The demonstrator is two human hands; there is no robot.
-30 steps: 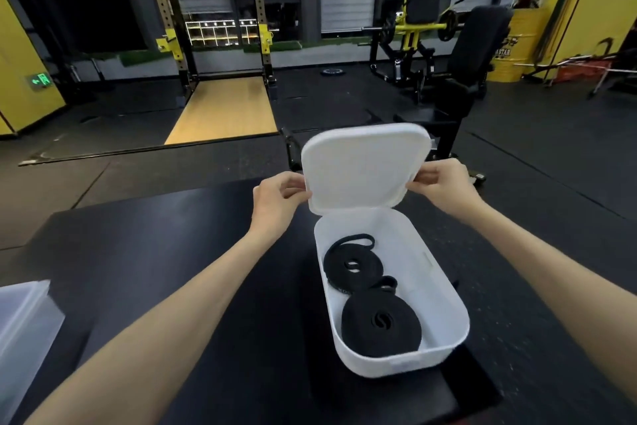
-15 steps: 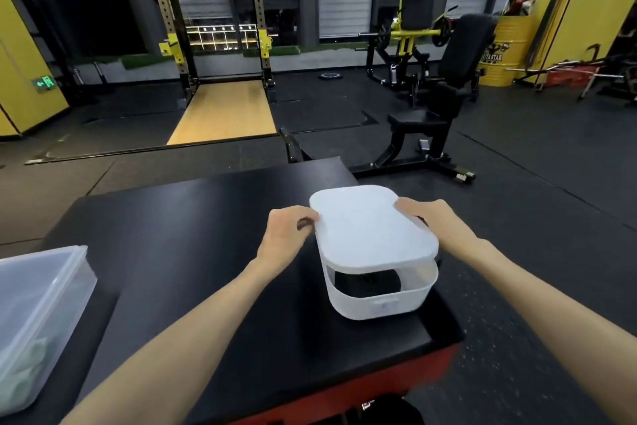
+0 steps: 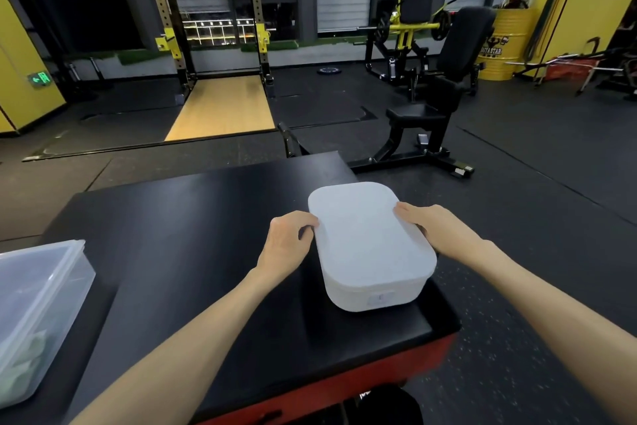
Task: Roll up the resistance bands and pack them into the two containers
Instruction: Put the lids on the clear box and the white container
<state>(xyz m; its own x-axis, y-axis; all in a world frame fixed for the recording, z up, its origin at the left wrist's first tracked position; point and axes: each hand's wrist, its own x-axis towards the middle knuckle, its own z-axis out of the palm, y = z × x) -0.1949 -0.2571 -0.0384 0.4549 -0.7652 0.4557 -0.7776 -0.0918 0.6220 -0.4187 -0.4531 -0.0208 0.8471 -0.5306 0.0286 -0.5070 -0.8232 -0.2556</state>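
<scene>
A white plastic container [image 3: 375,293] stands on the black platform [image 3: 193,235], near its right edge, with its white lid [image 3: 365,235] lying flat on top. The rolled black resistance bands inside are hidden by the lid. My left hand [image 3: 287,242] grips the lid's left edge with curled fingers. My right hand [image 3: 427,224] holds the lid's right edge, fingers laid over it. A second, clear plastic container [image 3: 38,314] sits at the platform's left edge, with something pale green dimly showing inside.
The platform has a red side [image 3: 344,386] facing me. Beyond it on the dark gym floor stand a black seated machine [image 3: 434,114], a squat rack with a wooden deck [image 3: 224,107] and a yellow barrel [image 3: 506,42].
The lid stood upright over the open container with the rolled bands showing; both hands brought it down, and it now lies shut over the container.
</scene>
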